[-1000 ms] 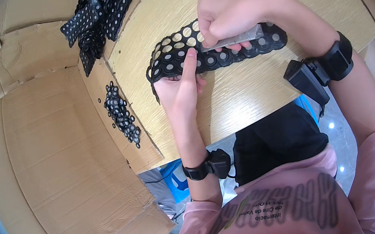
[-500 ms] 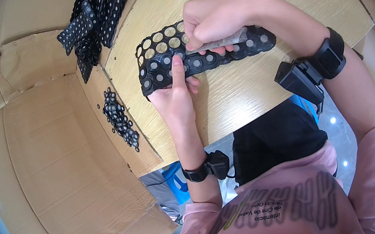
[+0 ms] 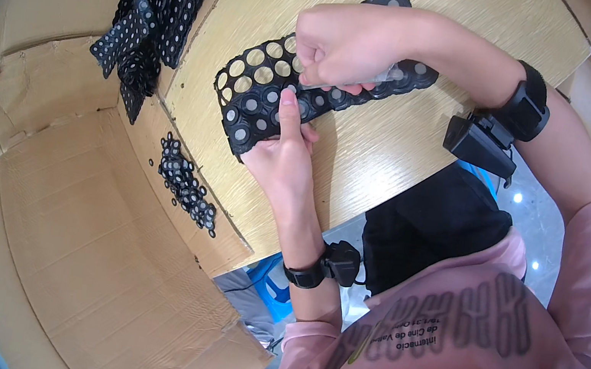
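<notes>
Here, both hands, left (image 3: pixel 281 153), right (image 3: pixel 341 45), clenched on black perforated strip (image 3: pixel 261 106), near tabletop (image 3: pixel 392 161) edge

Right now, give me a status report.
Left hand pins black perforated sheet on wooden table. Right hand fisted over it. Nothing blocking.

Matt black perforated sheet (image 3: pixel 302 93), rubbery-looking, on a smooth pale wood-grain worktop (image 3: pixel 391 169); rough, creased brown cardboard box (image 3: pixel 70 241) beside its edge.
</notes>
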Tool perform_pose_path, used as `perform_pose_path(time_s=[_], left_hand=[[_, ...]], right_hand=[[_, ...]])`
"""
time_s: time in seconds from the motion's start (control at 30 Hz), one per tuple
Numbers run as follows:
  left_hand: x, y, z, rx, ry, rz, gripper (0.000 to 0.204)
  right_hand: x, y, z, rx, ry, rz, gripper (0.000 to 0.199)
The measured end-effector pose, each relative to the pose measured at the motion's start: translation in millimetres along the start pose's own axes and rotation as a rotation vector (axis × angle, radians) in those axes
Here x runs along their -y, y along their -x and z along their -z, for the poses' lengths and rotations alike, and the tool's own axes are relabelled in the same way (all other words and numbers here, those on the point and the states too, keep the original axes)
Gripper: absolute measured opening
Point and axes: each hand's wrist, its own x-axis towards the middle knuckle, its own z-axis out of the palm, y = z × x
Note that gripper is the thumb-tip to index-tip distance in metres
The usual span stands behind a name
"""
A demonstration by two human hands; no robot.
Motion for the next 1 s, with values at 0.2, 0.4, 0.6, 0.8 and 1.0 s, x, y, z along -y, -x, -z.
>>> perform_pose_path(time_s=[0.2, 0.4, 0.6, 0.8, 1.0], left_hand=[[2.0, -1.3, -0.8, 0.004, -0.024, -0.075, 0.014], [2.9, -5.9, 1.7, 0.066, 0.040, -0.119, 0.013], [-6.4, -7.3, -4.3, 0.105, 0.005, 0.032, 0.010], [-5.0, -10.0, -12.2, 0.083, -0.049, 0.003, 0.009], [-3.9, -8.6, -9.6, 0.055, 0.086, 0.059, 0.016]], right_hand=[[3.4, 0.6, 1.3, 0.016, 0.052, 0.013, 0.024], [2.9, 13.2, 22.6, 0.025, -0.024, -0.063, 0.017], [-1.1, 10.3, 26.9, 0.106, -0.005, -0.069, 0.017], [-3.3, 9.8, 25.8, 0.108, -0.012, -0.076, 0.018], [-4.8, 9.5, 25.4, 0.097, -0.093, -0.047, 0.016]])
